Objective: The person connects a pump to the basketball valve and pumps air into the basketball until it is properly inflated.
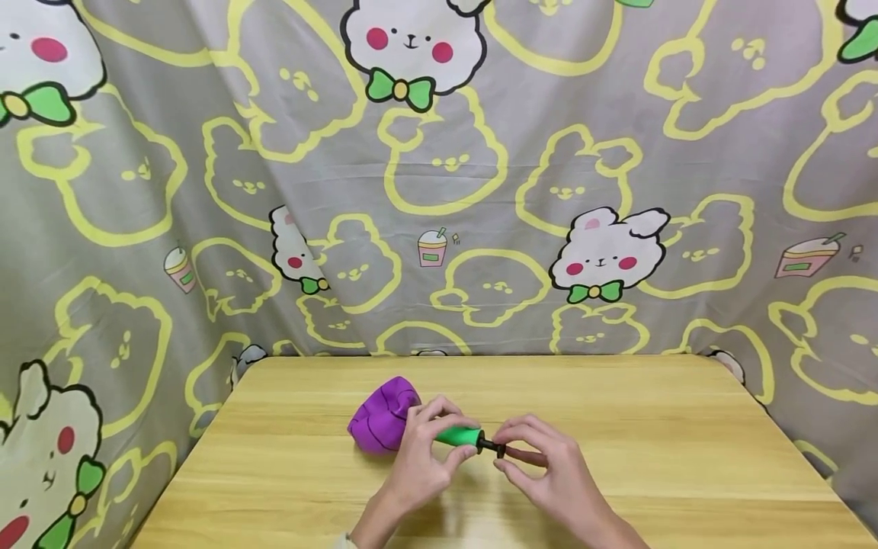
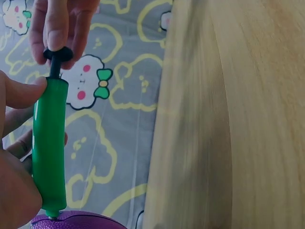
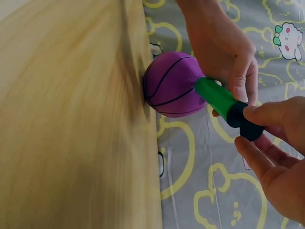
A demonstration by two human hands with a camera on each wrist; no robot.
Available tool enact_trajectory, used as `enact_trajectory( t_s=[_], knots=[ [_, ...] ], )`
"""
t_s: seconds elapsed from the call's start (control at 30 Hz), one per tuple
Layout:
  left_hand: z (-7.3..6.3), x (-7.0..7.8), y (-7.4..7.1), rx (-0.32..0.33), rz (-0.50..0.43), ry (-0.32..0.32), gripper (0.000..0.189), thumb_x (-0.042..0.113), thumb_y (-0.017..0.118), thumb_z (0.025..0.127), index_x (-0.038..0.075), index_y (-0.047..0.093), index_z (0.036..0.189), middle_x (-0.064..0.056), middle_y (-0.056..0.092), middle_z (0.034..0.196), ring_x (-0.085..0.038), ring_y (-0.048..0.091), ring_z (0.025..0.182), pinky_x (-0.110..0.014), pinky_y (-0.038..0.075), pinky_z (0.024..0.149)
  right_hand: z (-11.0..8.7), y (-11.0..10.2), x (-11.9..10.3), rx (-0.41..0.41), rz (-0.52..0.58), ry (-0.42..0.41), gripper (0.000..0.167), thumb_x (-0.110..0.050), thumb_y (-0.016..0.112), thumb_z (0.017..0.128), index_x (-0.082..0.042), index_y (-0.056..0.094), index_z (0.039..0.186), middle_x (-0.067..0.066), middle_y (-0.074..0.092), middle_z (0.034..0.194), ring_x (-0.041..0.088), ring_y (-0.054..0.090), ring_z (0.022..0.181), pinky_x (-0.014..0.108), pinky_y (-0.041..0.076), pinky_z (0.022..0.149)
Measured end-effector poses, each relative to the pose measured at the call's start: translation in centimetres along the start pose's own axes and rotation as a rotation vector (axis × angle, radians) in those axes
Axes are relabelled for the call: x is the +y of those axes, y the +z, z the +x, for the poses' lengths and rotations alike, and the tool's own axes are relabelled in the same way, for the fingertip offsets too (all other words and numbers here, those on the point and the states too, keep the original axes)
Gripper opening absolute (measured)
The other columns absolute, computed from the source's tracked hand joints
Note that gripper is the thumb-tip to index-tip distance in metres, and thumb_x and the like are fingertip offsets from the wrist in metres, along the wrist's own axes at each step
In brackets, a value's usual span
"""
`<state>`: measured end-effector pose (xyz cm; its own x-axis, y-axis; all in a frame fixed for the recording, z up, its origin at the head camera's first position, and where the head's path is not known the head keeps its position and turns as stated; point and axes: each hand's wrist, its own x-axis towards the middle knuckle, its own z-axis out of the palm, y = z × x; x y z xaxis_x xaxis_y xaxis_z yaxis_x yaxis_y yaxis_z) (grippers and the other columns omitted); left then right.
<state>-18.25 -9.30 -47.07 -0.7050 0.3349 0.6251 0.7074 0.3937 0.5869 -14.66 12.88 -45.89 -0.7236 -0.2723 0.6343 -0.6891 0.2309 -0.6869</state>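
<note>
dented purple ball on table; left hand grips green pump just right of ball, tip at ball; right hand pinches black handle, pump end away from ball. likely inflating step; next stroke calls for steady pump, straight push.

No words, numbers or brand can be read. In the left-wrist view, at the left of the frame, the green hand pump bears pale marks along its left edge, perhaps print or glare. In the head view, the printed drink cups on the curtain carry green label patches, any lettering too small to read.
</note>
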Motion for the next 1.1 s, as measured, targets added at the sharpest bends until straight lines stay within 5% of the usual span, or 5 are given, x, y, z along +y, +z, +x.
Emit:
enact_trajectory(
  t_s=[0.33, 0.67, 1.1],
  knots=[
    [0.1, -0.2, -0.7, 0.032, 0.010, -0.011, 0.026, 0.021, 0.084, 0.082, 0.023, 0.078, 0.107, 0.014, 0.061, 0.104, -0.007, 0.057, 0.100, -0.038, 0.032, 0.096, 0.4, -2.3, -0.7, -0.070, 0.074, 0.155, 0.031, 0.004, 0.082, 0.082, -0.014, 0.071, 0.104, 0.003, 0.067, 0.107, 0.018, 0.071, 0.096, 0.031, 0.060, 0.075],
    [0.6, -0.6, -1.5, 0.054, 0.006, -0.034, 0.025, 0.022, 0.084, 0.083, 0.020, 0.078, 0.107, 0.014, 0.061, 0.105, -0.009, 0.057, 0.102, -0.041, 0.032, 0.096, 0.7, -4.7, -1.0, -0.073, 0.131, 0.093, 0.029, 0.004, 0.080, 0.083, -0.007, 0.070, 0.108, 0.008, 0.067, 0.107, 0.020, 0.069, 0.095, 0.037, 0.060, 0.075],
    [0.9, -0.7, -2.3, 0.086, -0.001, -0.078, 0.023, 0.020, 0.082, 0.085, 0.020, 0.078, 0.108, 0.014, 0.061, 0.104, -0.009, 0.057, 0.102, -0.040, 0.032, 0.098, 1.3, -7.5, -1.4, -0.082, 0.185, 0.130, 0.029, 0.010, 0.078, 0.082, 0.000, 0.072, 0.108, 0.014, 0.066, 0.110, 0.019, 0.068, 0.102, 0.041, 0.059, 0.078]
  ],
)
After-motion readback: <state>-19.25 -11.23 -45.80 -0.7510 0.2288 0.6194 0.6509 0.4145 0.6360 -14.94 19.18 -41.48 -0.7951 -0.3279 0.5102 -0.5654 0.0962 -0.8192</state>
